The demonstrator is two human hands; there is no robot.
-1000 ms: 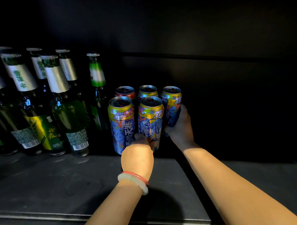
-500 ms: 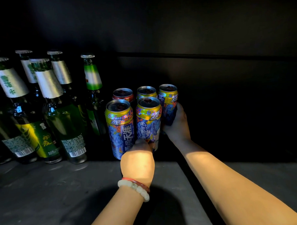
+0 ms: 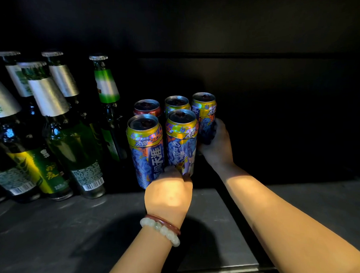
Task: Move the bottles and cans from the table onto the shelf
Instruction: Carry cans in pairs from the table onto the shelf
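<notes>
Several colourful cans stand in a cluster on the dark shelf [image 3: 76, 232]. My left hand [image 3: 169, 196], with a bead bracelet at the wrist, grips the base of the front right can [image 3: 182, 140], beside the front left can [image 3: 146, 149]. My right hand [image 3: 216, 147] wraps around the lower part of the back right can [image 3: 204, 111]. Behind the front pair stand a red can [image 3: 147, 108] and another yellow-topped can [image 3: 176, 102]. Much of my left hand's fingers are hidden behind its back.
Several green glass bottles [image 3: 73, 144] stand in rows on the shelf to the left of the cans, one [image 3: 107, 110] close beside them. The shelf's back wall [image 3: 255, 93] is dark. Bare shelf surface [image 3: 320, 203] lies right of my right arm.
Both hands stay on the same cans. The view has shifted a little, so the bottles and cans sit slightly further left in frame.
</notes>
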